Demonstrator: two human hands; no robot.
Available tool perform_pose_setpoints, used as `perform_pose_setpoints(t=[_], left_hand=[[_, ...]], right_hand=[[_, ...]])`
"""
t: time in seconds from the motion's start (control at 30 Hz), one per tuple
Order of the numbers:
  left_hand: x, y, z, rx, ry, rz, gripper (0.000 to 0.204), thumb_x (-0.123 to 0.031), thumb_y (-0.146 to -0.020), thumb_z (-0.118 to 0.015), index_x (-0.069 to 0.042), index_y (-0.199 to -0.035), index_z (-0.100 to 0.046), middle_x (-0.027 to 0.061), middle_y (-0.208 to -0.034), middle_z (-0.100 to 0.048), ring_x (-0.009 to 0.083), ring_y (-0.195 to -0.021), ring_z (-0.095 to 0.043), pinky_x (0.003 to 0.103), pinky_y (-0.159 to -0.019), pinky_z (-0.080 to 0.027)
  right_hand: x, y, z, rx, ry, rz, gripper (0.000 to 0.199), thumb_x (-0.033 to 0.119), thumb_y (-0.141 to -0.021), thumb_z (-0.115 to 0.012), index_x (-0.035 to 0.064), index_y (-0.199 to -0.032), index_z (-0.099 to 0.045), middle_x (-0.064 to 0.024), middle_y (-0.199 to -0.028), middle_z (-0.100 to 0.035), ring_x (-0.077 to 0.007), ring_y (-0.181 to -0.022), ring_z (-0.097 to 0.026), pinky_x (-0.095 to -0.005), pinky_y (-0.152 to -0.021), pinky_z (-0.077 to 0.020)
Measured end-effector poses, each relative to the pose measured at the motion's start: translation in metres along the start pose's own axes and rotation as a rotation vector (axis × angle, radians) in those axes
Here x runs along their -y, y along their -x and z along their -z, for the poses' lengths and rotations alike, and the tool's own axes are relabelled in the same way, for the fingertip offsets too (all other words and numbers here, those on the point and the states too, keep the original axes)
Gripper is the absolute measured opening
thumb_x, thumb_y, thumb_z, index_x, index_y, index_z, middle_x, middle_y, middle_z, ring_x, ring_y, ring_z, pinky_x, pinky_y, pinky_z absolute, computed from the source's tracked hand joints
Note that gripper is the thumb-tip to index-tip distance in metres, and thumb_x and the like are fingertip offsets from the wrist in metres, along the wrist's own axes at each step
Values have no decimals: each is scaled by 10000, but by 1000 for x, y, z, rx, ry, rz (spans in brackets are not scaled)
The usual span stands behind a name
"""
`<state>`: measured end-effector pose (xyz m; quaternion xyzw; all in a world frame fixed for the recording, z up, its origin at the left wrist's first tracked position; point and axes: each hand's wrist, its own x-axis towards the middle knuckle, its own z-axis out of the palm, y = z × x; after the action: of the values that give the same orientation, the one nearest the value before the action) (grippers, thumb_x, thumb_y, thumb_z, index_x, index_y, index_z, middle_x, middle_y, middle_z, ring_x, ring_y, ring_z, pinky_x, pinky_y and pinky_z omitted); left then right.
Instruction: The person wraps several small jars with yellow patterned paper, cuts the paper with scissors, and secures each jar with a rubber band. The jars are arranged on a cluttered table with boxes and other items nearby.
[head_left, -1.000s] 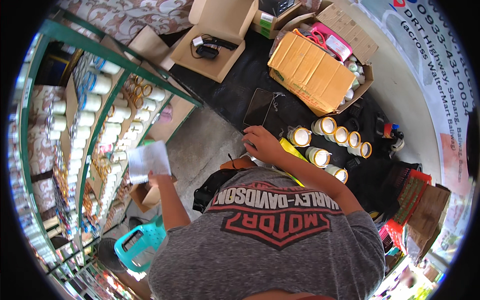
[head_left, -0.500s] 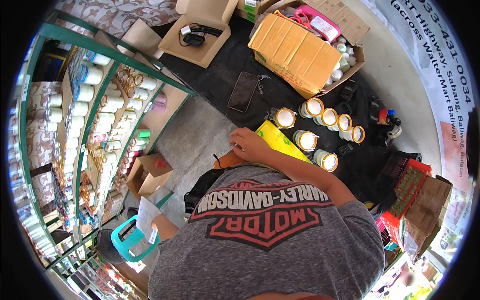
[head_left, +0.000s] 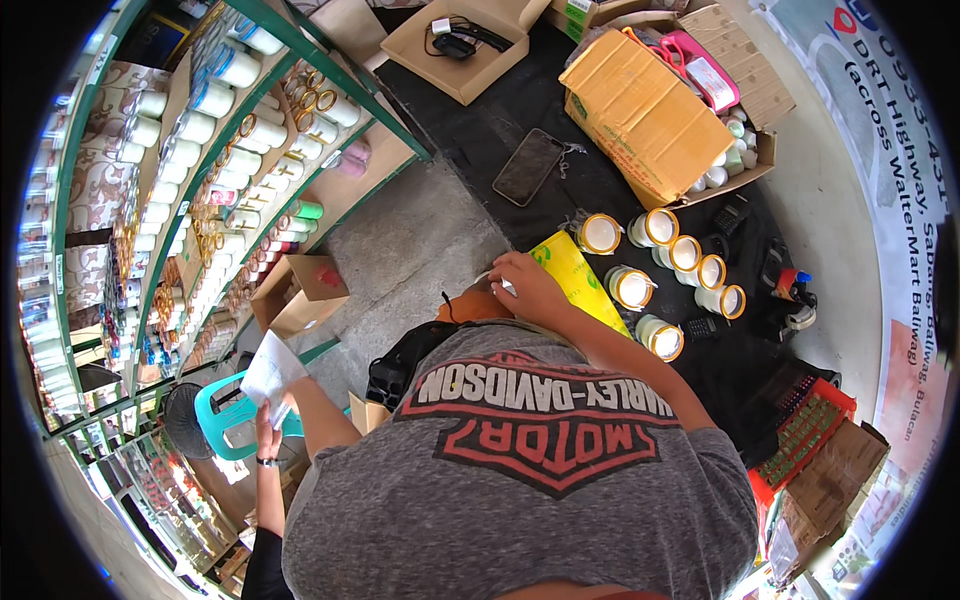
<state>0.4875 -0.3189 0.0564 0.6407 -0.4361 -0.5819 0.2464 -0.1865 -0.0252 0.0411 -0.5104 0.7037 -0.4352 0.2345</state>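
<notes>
My left hand [head_left: 297,392] reaches out to the left, closed on a white sheet of paper [head_left: 270,372]. Another person's hand [head_left: 268,428], with a band on the wrist and a dark sleeve, comes up from below and meets the paper's lower edge. My right hand [head_left: 527,288] is bent in front of my body at the near edge of the black-covered table [head_left: 455,130]. Its fingers are curled, and something small and white shows in them, too small to name. Beside that hand lies a yellow package [head_left: 577,270].
Several white-filled jars with orange rims [head_left: 632,287] stand right of the package. Behind them are a phone [head_left: 528,167], a cardboard box [head_left: 640,110] and an open carton [head_left: 480,75]. Shelves of jars [head_left: 215,165] rise at left, above a turquoise stool [head_left: 222,405].
The other person's hand has come into view at the paper. My left hand and the paper have risen in the picture. The whole view has shifted; my right hand stays beside the yellow package.
</notes>
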Motion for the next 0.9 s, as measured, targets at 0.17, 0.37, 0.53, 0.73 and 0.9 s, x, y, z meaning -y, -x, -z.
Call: perform_pose_setpoints(t=[0.17,0.37,0.53,0.73,0.9], left_hand=[[28,4,15,-218,-68,-223,423,-292,-926,-534,-81,-1290,-503,54,-1117,-542,181,-1057,-548,317,-859,-450],[11,-158,-214,-19,-684,5,413,-241,-886,-493,-68,-1259,-522,81,-1185,-574,254,-1067,-568,380,-838,-466],[-33,-117,-492,458,-306,-170,349,-291,-951,-462,-141,-1262,-512,32,-1135,-614,213,-1032,-585,342,-822,-444],[-107,80,-683,1303,-623,-1486,229,-53,-826,-611,-66,-1054,-595,116,-1001,-628,289,-948,-607,389,-824,-473],[-67,167,-718,1662,-472,-1255,330,-71,-808,-632,-5,-1118,-539,158,-1040,-605,289,-1019,-586,402,-899,-444]], right_hand=[[-7,10,-4,-40,9,41,127,145,-805,-632,52,-890,-618,-111,-997,-586,-301,-974,-570,-385,-845,-472],[-8,16,3,-70,-2,-11,136,153,-809,-621,58,-906,-626,-110,-986,-596,-303,-962,-573,-396,-841,-473],[-3,40,29,-226,134,-134,161,156,-811,-614,73,-949,-626,-112,-986,-603,-310,-963,-577,-404,-848,-479],[18,85,52,-759,257,-309,248,55,-785,-642,57,-1029,-600,-118,-984,-597,-320,-944,-575,-406,-825,-484],[23,110,38,-1177,171,-624,389,-7,-774,-657,-17,-1137,-520,-175,-1096,-556,-321,-975,-561,-400,-835,-487]])
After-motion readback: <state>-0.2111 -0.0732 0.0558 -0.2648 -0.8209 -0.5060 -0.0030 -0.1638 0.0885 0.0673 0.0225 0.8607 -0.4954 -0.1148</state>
